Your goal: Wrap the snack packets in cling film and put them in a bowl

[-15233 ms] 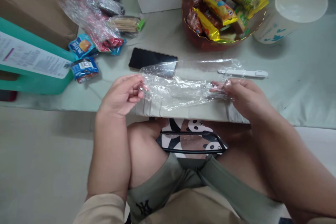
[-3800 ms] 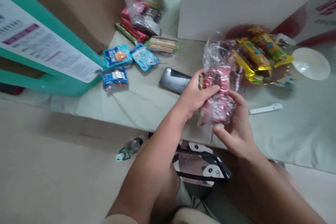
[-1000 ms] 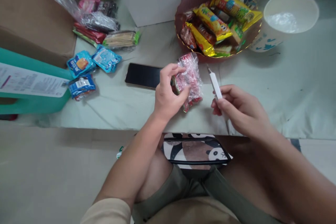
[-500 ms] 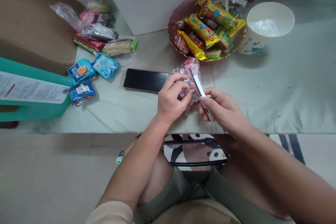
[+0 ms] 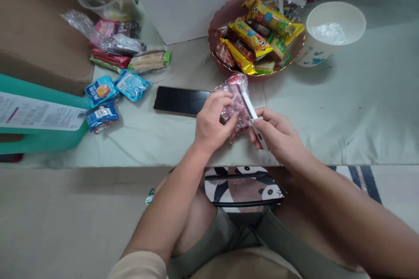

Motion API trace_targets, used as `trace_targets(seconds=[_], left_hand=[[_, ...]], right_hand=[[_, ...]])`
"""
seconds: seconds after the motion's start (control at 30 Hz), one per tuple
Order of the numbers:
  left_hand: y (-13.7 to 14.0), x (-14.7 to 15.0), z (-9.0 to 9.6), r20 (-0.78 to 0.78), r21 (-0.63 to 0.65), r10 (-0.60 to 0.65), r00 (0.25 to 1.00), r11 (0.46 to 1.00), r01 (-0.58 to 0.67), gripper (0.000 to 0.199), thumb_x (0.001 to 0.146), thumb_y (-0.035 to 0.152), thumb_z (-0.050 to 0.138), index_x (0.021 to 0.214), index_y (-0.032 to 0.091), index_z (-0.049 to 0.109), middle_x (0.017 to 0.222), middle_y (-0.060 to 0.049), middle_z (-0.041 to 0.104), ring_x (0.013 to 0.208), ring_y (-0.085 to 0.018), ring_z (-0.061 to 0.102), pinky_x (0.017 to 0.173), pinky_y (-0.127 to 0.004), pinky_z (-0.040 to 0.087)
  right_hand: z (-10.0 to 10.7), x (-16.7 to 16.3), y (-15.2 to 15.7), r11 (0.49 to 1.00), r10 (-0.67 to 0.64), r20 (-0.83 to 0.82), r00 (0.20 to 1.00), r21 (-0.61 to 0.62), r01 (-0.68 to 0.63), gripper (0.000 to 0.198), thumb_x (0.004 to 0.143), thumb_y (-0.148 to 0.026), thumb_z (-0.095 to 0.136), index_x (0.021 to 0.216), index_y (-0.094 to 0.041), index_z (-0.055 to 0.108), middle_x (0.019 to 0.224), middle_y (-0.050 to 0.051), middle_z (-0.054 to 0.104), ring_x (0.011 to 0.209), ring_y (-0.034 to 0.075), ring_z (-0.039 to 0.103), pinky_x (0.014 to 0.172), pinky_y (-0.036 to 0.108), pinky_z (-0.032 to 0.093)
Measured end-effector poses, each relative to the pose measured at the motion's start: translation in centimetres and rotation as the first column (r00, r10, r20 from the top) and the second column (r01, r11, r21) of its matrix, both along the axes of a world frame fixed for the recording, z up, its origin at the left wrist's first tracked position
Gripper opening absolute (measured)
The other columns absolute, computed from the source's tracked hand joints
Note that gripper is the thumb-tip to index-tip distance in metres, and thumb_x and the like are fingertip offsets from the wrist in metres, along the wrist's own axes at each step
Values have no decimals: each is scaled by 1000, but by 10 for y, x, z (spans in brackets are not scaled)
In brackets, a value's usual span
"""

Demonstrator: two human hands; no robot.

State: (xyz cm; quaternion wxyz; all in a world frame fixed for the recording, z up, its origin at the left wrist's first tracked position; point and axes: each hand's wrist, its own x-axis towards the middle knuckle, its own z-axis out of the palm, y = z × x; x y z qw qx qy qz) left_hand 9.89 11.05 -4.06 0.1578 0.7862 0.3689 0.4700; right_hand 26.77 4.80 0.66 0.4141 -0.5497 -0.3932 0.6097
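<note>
A crinkled clear plastic packet (image 5: 240,98) with red print and red contents lies on the cloth-covered table, just in front of the snack bowl. Curled over its left side is my left hand (image 5: 214,120), thumb and fingertips gripping the plastic with a gap between them. My right hand (image 5: 275,133) is closed around a slim white tool (image 5: 250,107), thumb on top. The tool's narrow dark tip points up and left over the packet. Whether the tip touches the plastic is hard to see. A black phone (image 5: 181,100) lies beside my left hand.
Behind the packet stands a pink bowl (image 5: 212,50) of wrapped snacks, with a white paper cup (image 5: 335,24) to its right. Blue snack packets (image 5: 132,85) and sesame-coloured sticks (image 5: 149,60) lie left. A teal container (image 5: 70,137) and cardboard box (image 5: 36,35) stand at far left.
Both hands stay nearly in place. The white tool has shifted very slightly over the packet, and the camera view has moved a little.
</note>
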Motion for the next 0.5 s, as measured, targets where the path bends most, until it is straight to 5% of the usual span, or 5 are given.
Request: trace_targets(seconds=[0.27, 0.5], left_hand=[[0, -3, 4, 37, 48, 52, 998, 997, -54, 21, 83, 14, 69, 97, 24, 58, 111, -4, 73, 106, -21, 70, 95, -39, 57], [10, -16, 6, 171, -36, 204, 964, 979, -201, 20, 82, 22, 73, 93, 24, 57, 109, -4, 69, 107, -22, 67, 98, -40, 55]], right_hand=[[2, 3, 1, 982, 141, 17, 990, -126, -138, 27, 78, -46, 63, 74, -20, 57, 55, -3, 56, 41, 9, 47, 42, 23, 35], [5, 4, -2, 951, 273, 105, 956, -179, -252, 28, 80, -46, 59, 69, -20, 53, 56, -3, 57, 43, 8, 49, 44, 22, 34]])
